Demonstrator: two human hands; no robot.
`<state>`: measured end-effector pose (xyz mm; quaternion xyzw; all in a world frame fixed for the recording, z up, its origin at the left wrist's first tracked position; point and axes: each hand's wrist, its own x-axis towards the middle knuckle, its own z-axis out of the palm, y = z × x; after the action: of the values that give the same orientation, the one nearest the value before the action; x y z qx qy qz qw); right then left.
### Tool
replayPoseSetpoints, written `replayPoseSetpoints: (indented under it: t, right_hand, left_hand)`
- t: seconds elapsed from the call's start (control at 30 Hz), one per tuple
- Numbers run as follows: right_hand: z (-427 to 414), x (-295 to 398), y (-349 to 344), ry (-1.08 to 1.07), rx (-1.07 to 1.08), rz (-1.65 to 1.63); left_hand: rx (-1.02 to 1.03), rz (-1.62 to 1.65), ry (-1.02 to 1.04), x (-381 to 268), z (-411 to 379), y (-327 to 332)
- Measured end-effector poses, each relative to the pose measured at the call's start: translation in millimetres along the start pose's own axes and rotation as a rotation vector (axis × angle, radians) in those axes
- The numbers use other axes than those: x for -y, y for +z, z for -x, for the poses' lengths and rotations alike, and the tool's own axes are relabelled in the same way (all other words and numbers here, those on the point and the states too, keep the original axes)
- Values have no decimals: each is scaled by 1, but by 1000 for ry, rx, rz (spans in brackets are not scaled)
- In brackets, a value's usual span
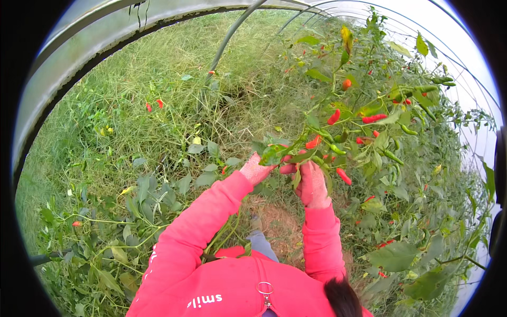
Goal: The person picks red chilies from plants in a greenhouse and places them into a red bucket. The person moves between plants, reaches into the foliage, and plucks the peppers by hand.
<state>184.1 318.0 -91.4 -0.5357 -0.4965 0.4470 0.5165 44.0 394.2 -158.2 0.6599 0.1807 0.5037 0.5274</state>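
My left hand (258,168), in a pinkish glove, reaches into the lower left side of a chili pepper plant; leaves cover its fingertips. Close beside it, my right hand (311,182), gloved too, is raised among the leaves with its fingers bent at the stems. Whether either hand grips a pepper is hidden by the foliage. A red chili pepper (313,142) hangs just above my fingers, and another red chili pepper (344,176) hangs right of my right hand. Green chili peppers (337,149) grow on the same branch, with more red ones further up.
Curved metal hoops (233,33) and plastic sheeting (79,47) of a tunnel greenhouse arch overhead. Tall grass (158,55) grows on the left. Leafy pepper branches (119,226) spread at the lower left, and dense pepper plants (420,190) stand on the right. Bare soil (279,226) shows below my hands.
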Motion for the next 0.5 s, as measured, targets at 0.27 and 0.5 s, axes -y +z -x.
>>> replayPoseSetpoints:
  t: [0.27,0.5]
  right_hand:
    - [-5,-25,-14,142,185,-112]
    - [8,-34,-29,327,344,-500]
  left_hand:
    - [-16,7,-185,12,-2,3]
    - [13,101,-56,-5,-12,-13]
